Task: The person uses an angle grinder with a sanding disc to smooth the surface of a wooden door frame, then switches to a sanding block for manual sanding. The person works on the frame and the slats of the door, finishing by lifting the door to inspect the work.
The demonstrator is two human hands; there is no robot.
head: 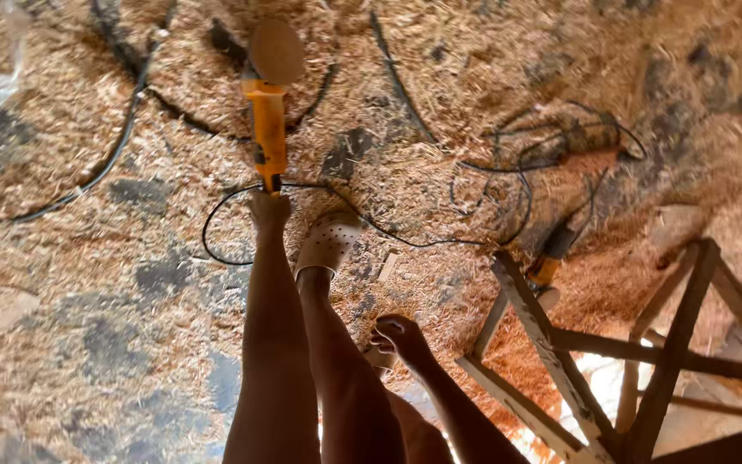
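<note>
Orange sander (266, 129) with a round flat disc, its end held in the left hand (268, 209) | right hand (398, 333) curled loosely, holding nothing | thin black cord (216, 225) loops beside the left hand | wooden frame (611, 361) near the right hand | floor (79, 283) soft with sawdust

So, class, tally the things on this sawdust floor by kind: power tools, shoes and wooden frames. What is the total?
Power tools: 2, the orange sander gripped in the left hand and a second tool lying by the frame
Shoes: 1, a white clog
Wooden frames: 1
Total: 4
</note>
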